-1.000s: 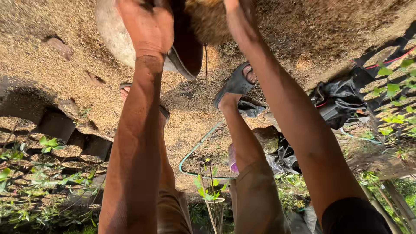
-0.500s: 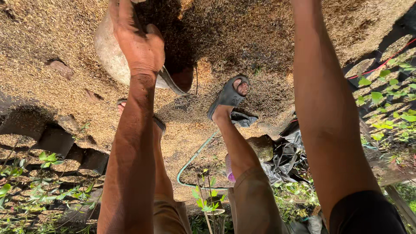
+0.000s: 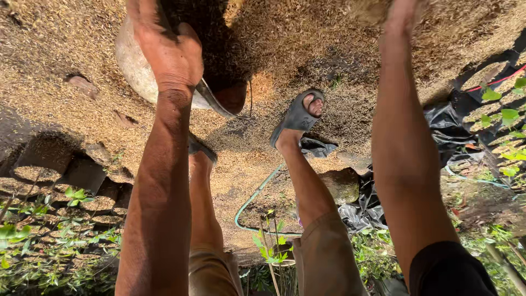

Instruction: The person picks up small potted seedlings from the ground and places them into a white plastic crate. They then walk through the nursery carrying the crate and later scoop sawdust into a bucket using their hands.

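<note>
On the grain-covered ground, the left hand (image 3: 167, 55) grips the rim of a round metal basin (image 3: 137, 66), fingers curled over its edge, the basin tilted beside the spread grain (image 3: 307, 38). The right hand (image 3: 397, 13) reaches into the grain at the frame's top edge (whether it is spread or closed I cannot tell). A sandalled foot (image 3: 298, 118) stands just below. Scooping well seems to call for a steady rim hold and a low tilt.
</note>
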